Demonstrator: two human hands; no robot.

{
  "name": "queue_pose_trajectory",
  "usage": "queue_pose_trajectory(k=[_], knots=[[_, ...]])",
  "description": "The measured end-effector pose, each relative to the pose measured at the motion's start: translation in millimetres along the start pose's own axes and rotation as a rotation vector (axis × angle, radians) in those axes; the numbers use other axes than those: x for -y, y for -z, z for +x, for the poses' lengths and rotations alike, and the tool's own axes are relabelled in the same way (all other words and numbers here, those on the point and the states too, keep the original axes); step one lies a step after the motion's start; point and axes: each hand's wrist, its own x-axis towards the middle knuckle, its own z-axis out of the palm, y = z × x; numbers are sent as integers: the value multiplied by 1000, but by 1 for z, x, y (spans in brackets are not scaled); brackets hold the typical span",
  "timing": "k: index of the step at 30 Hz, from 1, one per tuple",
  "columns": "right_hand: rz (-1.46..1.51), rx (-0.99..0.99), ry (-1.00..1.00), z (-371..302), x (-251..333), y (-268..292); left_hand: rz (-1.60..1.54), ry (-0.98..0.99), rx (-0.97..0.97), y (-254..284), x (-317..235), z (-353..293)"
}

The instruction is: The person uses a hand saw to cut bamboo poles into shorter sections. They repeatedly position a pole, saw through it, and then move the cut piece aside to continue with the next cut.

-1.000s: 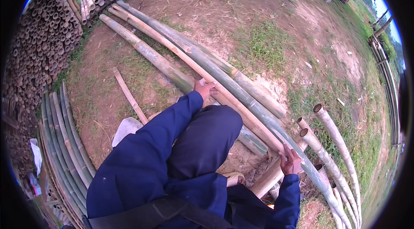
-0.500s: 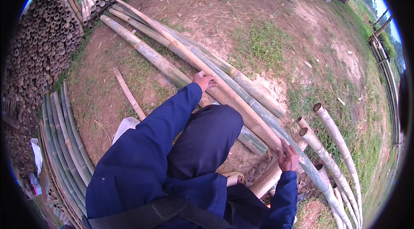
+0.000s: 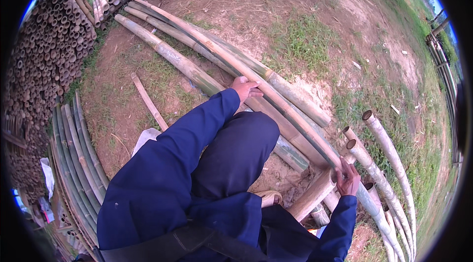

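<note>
A long split bamboo strip [image 3: 306, 126] lies diagonally from the far left toward my right hand, tilted on its edge. My left hand [image 3: 246, 89] is closed on it near the middle, with some fingers over its top. My right hand [image 3: 348, 178] grips its near end, the fingertips partly hidden. Beneath and beside it lies another flat brown split piece [image 3: 285, 128]. Whole bamboo poles [image 3: 185, 65] lie alongside on the ground. Just left of my right hand, a thick cut bamboo section [image 3: 313, 195] stands slanted.
Stacked bamboo [image 3: 47, 50] rises at the left, with green poles [image 3: 81, 148] below it. Several upright poles [image 3: 387, 146] curve at the right. A short loose strip [image 3: 149, 102] lies left of my arm. My bent knee [image 3: 236, 153] is close to the poles.
Both hands have shifted right with the split strip. It has tilted and slid over, so more of the flat brown piece beside it shows. My right hand has also moved slightly nearer.
</note>
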Motion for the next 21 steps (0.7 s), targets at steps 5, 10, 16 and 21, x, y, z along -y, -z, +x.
queue_pose_trajectory(k=[5,10,16,21], knots=[[-29,-28,66,25,32,-21,-57,-91,-108,28,-16,16],[-30,-32,41,36,53,-33,-88,-59,-147,49,-34,29],[-51,-58,82,39,49,-23,-85,-97,-117,44,-28,35],[-67,-1,35,40,42,-23,-107,-112,-102,41,-21,36]])
